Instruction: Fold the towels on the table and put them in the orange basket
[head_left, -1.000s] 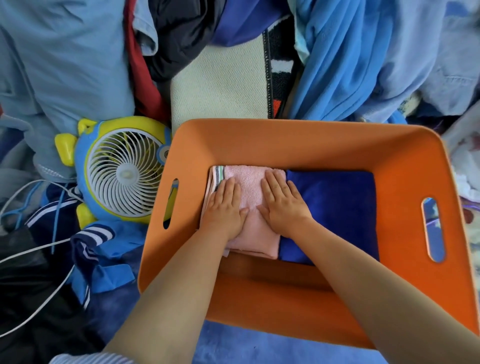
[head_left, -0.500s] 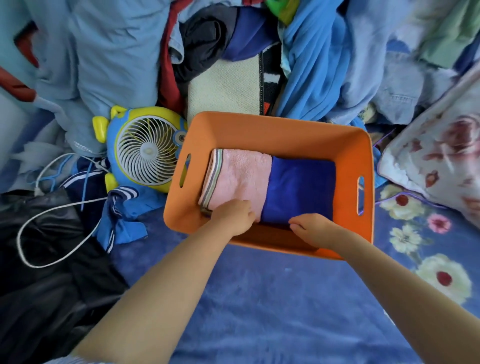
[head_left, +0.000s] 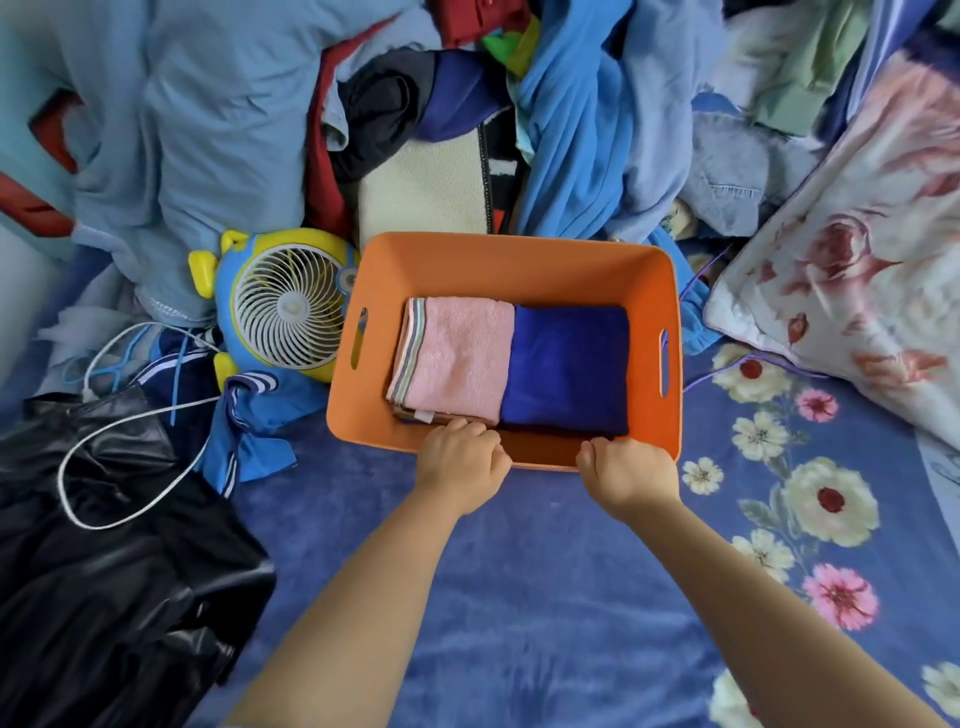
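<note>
The orange basket stands on a blue floral blanket. Inside it lie two folded towels side by side: a pink towel with a striped edge on the left and a dark blue towel on the right. My left hand is at the basket's near rim below the pink towel, its fingers curled over the edge. At the same rim, below the blue towel, my right hand also has its fingers curled. The fingertips of both hands are hidden.
A blue and yellow fan touches the basket's left side, with white cables and a black garment to the left. Piled clothes crowd behind the basket. A floral quilt lies at the right.
Both hands lifted off the pink towel and drew back to the basket's near rim. The view pulled back and upward, showing more of the blanket.
</note>
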